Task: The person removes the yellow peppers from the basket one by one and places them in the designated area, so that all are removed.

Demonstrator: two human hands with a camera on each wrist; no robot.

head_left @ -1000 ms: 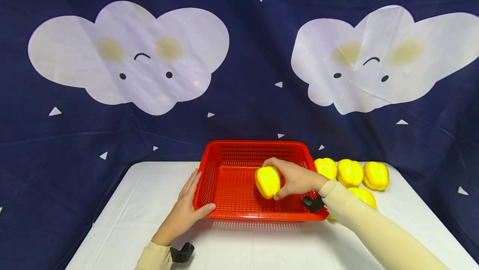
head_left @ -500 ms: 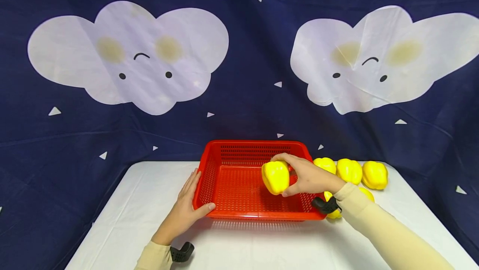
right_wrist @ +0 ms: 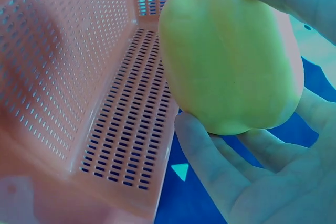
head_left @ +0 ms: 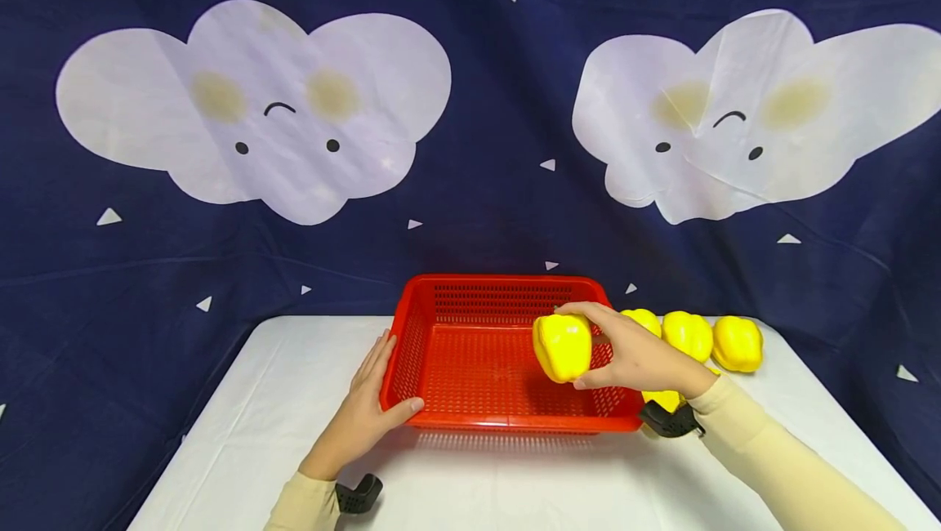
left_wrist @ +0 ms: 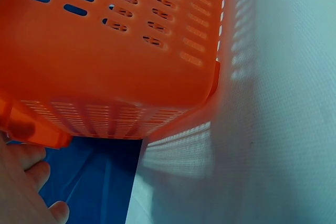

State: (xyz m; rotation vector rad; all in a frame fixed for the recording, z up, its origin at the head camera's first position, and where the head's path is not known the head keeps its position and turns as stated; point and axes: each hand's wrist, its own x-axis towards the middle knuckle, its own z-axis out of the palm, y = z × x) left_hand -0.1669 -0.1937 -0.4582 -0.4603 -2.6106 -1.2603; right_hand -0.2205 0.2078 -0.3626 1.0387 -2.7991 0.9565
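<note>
My right hand (head_left: pixel 639 355) holds a yellow bell pepper (head_left: pixel 562 347) between thumb and fingers, above the right part of a red plastic basket (head_left: pixel 507 422). In the right wrist view the pepper (right_wrist: pixel 231 56) fills the space between the fingers, with the basket's perforated wall (right_wrist: pixel 134 124) beside it. My left hand (head_left: pixel 360 417) rests against the basket's left side, its fingers fairly straight along the rim and its thumb over the front corner. Seen from the left wrist, fingertips of that hand (left_wrist: pixel 31 174) are near the rim, below the basket's outer wall (left_wrist: pixel 121 77).
Several yellow bell peppers (head_left: pixel 687 337) lie to the right of the basket, some partly hidden by the right hand and wrist. A white cloth (head_left: pixel 470 490) covers the table. Behind it hangs a dark blue curtain (head_left: pixel 507 122) printed with clouds.
My right hand has moved to the right with the bell pepper, from over the basket's middle toward its right side. The left hand and the basket have stayed in place.
</note>
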